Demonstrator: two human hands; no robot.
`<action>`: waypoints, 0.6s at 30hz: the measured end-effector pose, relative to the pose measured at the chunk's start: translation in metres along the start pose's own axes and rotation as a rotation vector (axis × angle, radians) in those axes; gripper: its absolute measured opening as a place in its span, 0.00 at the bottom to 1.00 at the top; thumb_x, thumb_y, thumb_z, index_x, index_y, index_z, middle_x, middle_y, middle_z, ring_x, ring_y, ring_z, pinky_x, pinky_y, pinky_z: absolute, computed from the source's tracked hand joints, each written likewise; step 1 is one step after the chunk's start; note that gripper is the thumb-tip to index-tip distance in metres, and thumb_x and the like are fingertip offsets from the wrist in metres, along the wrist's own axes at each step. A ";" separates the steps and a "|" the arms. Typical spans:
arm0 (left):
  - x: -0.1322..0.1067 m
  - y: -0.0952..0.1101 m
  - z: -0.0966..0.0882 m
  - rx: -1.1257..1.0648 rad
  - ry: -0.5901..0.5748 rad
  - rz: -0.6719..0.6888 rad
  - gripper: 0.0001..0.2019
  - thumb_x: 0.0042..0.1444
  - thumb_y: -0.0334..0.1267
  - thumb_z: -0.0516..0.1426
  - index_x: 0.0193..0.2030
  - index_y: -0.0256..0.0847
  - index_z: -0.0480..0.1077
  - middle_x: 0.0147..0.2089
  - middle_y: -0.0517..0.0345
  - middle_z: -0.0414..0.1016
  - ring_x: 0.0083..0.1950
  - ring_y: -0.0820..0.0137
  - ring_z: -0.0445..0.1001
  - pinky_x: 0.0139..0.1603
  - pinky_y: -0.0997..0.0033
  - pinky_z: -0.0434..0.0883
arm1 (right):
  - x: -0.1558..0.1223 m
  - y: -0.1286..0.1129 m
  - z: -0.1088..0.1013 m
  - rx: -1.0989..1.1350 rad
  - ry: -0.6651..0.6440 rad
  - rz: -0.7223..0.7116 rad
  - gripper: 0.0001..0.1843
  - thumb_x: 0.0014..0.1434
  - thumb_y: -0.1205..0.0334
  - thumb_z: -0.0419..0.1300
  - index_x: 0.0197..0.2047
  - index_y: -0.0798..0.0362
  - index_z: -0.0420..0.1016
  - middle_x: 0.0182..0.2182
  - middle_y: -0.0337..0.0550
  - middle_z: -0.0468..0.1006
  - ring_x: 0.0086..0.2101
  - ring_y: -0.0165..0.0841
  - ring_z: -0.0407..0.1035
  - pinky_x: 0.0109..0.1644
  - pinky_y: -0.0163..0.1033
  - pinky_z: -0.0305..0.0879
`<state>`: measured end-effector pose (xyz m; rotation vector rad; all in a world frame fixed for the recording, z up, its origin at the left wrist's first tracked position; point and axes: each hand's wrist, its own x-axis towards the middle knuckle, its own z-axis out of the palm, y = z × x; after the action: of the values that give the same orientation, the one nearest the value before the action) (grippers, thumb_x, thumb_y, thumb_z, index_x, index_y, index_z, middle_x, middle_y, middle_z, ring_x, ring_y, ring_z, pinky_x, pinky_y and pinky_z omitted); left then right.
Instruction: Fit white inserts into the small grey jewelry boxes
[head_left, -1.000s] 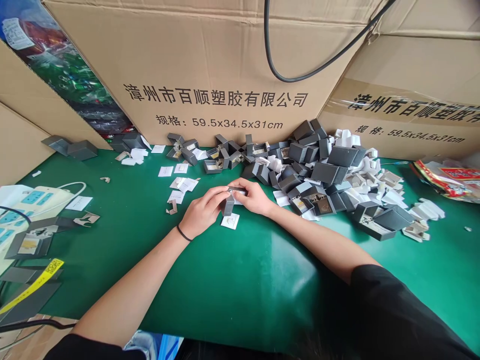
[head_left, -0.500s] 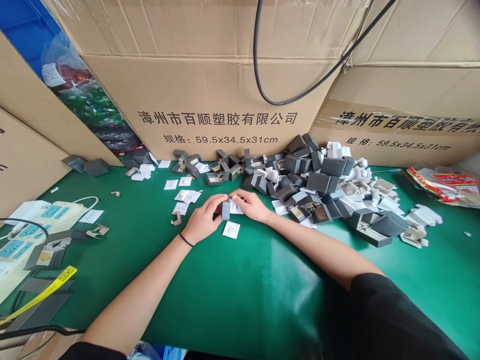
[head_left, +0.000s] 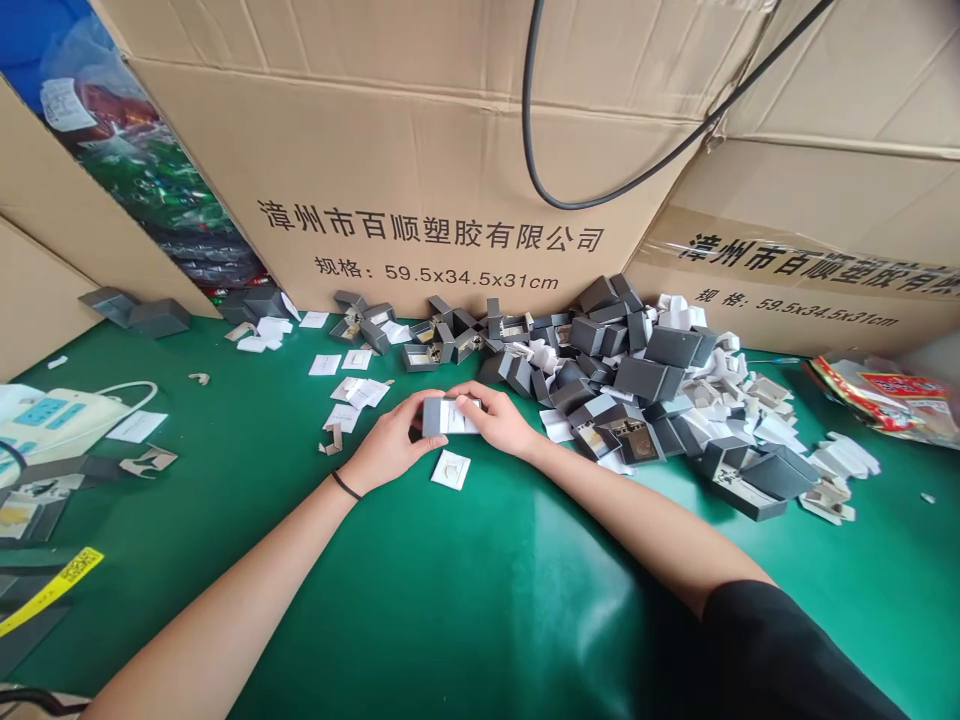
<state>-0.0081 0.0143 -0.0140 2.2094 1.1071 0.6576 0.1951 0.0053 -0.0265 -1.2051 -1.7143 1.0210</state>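
**Small grey box gripped between two bare hands over a green worktop**

Holds a small grey box [head_left: 448, 416] over the middle of the green worktop [head_left: 465, 600], somewhat toward its far edge. Grips the left end of the box with the left hand [head_left: 386, 448], fingers curled shut around it. Pinches the right end with the right hand [head_left: 501, 420], fingertips closed on the top edge. Lies with its long axis running left to right, parallel to the far edge, one end in each hand, neither hand nearer than the other. Shows a pale insert on the upturned face, toward the right end. Cannot tell whether resting on the worktop or lifted just clear of it.

Wears a thin black band [head_left: 345, 485] on the left wrist.

Just nearside of the box and apart from it, a loose white card [head_left: 451, 470], flat on the worktop. To the left of the hands, more scattered white cards [head_left: 352, 392]. To the right, reaching back to the far edge, a heap of grey boxes [head_left: 637, 370] mixed with white inserts. Along the far edge, tall cardboard cartons [head_left: 420, 150] with printed characters, and a black cable [head_left: 600, 190] looping down in front of them. At the left edge, a white power strip [head_left: 45, 420]. Near the near-left corner, a yellow strip [head_left: 52, 590]. At the right edge, a red printed packet [head_left: 885, 390].
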 end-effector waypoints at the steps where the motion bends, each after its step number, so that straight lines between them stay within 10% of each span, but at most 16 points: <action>1: 0.001 -0.001 0.000 -0.019 0.009 -0.020 0.27 0.53 0.46 0.58 0.59 0.42 0.59 0.48 0.49 0.76 0.42 0.60 0.78 0.38 0.63 0.76 | 0.000 0.000 0.000 0.002 0.005 0.000 0.18 0.62 0.50 0.50 0.45 0.53 0.72 0.37 0.40 0.76 0.32 0.28 0.67 0.35 0.34 0.62; 7: 0.002 -0.010 0.000 -0.136 0.048 -0.056 0.28 0.55 0.52 0.56 0.58 0.39 0.60 0.45 0.47 0.77 0.40 0.59 0.78 0.36 0.62 0.76 | -0.005 0.001 0.004 0.110 0.002 0.001 0.22 0.63 0.47 0.49 0.54 0.49 0.64 0.40 0.42 0.73 0.36 0.30 0.70 0.35 0.34 0.70; 18: 0.002 -0.010 -0.004 -0.453 0.103 -0.095 0.26 0.54 0.57 0.55 0.51 0.38 0.65 0.49 0.44 0.76 0.51 0.55 0.75 0.46 0.62 0.75 | -0.008 -0.003 -0.002 -0.507 0.166 -0.557 0.15 0.63 0.57 0.53 0.52 0.49 0.68 0.50 0.49 0.73 0.53 0.39 0.64 0.57 0.50 0.64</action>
<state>-0.0147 0.0214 -0.0177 1.7446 0.9900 0.8905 0.1981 -0.0030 -0.0240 -0.9731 -2.0705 0.1522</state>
